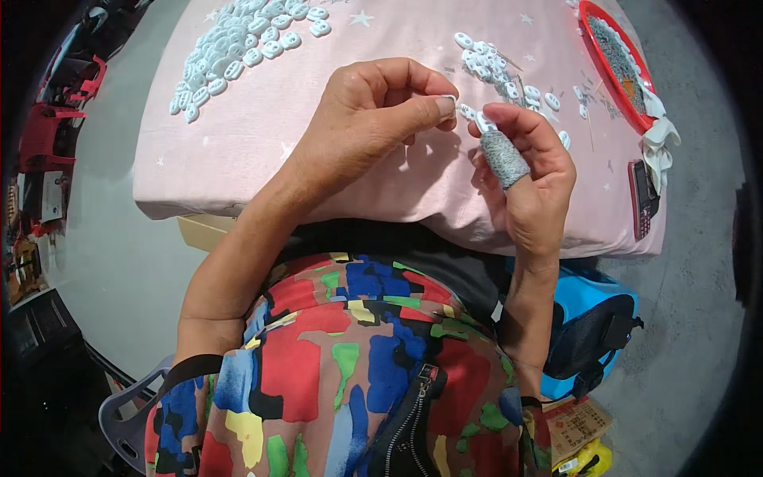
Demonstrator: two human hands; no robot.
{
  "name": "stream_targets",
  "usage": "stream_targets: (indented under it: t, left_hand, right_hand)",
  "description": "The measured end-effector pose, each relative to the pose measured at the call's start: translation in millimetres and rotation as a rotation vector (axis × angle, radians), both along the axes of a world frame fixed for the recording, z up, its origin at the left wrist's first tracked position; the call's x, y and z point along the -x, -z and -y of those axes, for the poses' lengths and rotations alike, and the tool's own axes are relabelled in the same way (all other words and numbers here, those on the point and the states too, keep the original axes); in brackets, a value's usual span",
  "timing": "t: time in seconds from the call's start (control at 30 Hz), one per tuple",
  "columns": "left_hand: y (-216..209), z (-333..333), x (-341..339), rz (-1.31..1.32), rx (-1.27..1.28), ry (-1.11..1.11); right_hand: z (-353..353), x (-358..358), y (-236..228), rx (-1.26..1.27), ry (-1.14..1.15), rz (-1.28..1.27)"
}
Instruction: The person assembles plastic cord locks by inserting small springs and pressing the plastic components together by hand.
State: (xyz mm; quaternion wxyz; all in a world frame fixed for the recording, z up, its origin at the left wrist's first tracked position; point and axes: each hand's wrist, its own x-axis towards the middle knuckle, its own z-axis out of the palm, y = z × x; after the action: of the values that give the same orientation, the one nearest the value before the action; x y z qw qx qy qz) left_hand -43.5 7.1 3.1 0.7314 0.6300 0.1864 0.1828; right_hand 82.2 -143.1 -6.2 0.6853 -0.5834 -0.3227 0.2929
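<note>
Over the near part of the table my left hand [381, 107] is closed, thumb and forefinger pinched together. A bit of white shows at those fingertips, too small to name. Close by on the right, my right hand [534, 163] grips a white oval plastic piece [484, 123] between thumb and fingers. A grey knitted thumb cover [504, 157] wraps its thumb. Another small white piece [467, 112] shows in the gap between the hands; whether either hand touches it I cannot tell. Beyond the right hand lies a small heap of similar white pieces [483, 60] with grey bits among them.
A large pile of white oval pieces [230, 48] spreads over the pink star-patterned cloth [214, 151]. At the far right stands a red tray [590, 36] holding grey bits. A crumpled white cloth [658, 143] and a dark keypad phone [640, 195] lie near the table's right edge.
</note>
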Motion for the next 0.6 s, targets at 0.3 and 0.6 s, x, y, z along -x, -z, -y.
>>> stream_targets:
  t: [0.3, 0.6]
  left_hand:
    - [4.2, 1.7, -1.6, 0.03, -0.015, 0.018]
    - [5.9, 5.3, -3.0, 0.034, -0.02, 0.015]
  right_hand:
    - [-2.3, 1.3, -1.3, -0.011, 0.034, -0.072]
    - [-2.3, 1.5, 0.6, -0.017, 0.014, -0.1]
